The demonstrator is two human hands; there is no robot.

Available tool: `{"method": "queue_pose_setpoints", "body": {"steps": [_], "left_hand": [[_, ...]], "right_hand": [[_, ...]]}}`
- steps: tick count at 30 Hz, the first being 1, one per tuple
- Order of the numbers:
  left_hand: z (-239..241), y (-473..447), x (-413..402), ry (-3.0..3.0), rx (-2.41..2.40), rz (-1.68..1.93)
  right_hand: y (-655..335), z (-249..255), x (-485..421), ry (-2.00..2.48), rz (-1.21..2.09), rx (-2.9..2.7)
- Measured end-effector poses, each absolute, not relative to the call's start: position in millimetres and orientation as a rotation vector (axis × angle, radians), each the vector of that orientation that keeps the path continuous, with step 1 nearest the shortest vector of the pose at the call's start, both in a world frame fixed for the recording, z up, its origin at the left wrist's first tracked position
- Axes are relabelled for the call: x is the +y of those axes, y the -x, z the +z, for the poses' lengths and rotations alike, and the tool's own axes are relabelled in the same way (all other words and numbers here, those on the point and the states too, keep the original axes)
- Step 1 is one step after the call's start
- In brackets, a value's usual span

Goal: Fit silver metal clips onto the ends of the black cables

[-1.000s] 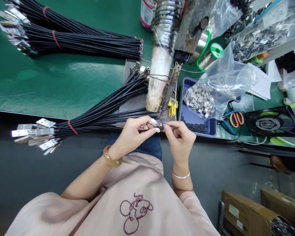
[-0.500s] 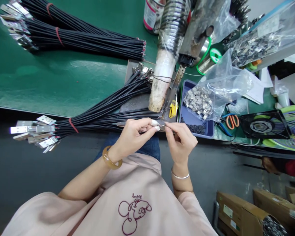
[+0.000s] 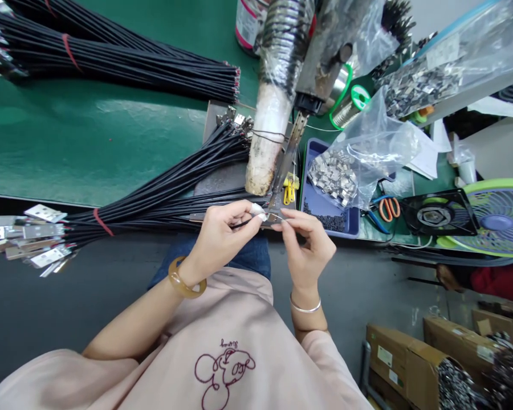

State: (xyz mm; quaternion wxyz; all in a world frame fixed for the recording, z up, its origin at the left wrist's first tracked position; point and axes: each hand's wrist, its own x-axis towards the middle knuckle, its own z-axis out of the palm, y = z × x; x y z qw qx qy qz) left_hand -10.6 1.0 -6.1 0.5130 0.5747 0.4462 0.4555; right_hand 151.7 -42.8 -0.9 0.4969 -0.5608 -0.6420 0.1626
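My left hand (image 3: pixel 231 230) is closed, with thumb and index finger pinching the end of a black cable (image 3: pixel 240 224) and a small metal piece at its tip. White wrapping covers its fingertips. Across a narrow gap, my right hand (image 3: pixel 308 242) pinches a thin silvery wire (image 3: pixel 276 216) that reaches toward the left fingertips. Both hands are at the bench's front edge, just below a metal soldering-iron-like bar (image 3: pixel 287 154) angled down from its holder. Beside them, a bundle of black cables (image 3: pixel 154 191) with USB plugs (image 3: pixel 47 213) lies across the edge.
A wrapped hose (image 3: pixel 267 131) hangs over the bench. To the right are a blue tray (image 3: pixel 354 225) with metal shells, a solder spool (image 3: pixel 346 114), orange-handled pliers (image 3: pixel 388 209) and a black fan (image 3: pixel 440 216). More cable bundles (image 3: pixel 154 62) lie at the back left. Cardboard boxes (image 3: pixel 402 364) stand on the floor.
The camera view has turned slightly right, so the bench things appear further left. My hands have parted a little, and the thin wire shows more clearly between them.
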Motion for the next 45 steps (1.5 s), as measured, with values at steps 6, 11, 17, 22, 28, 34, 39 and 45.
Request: {"method": "queue_pose_setpoints", "body": {"steps": [6,11,17,22,28,34,39,45], "left_hand": [[-6,9,2,-1.361,1.097,1.073],[-2,9,2,-1.339,1.099,1.091],[-3,10,1,-1.313,1.069,1.086],[-6,9,-1,-1.297,1.086,1.049],[-5,8,-1,-1.307,1.105,1.044],[-4,10,-5,-1.391,1.075,1.018],[-12,19,-15,-1.596,0.89,0.948],[-17,29,-12,-1.706,0.938,1.263]], "right_hand": [[-148,-3,-33,1.333,0.591,-1.493],[-146,0,-31,1.308,0.634,-1.463],[-145,6,-29,1.308,0.643,-1.457],[-148,4,-31,1.338,0.706,-1.447],[-146,4,-28,1.339,0.642,-1.476],[-152,1,-31,1.355,0.54,-1.455],[-170,15,-42,1.13,-0.18,-1.265],[-212,30,-34,1.723,0.137,-1.468]]}}
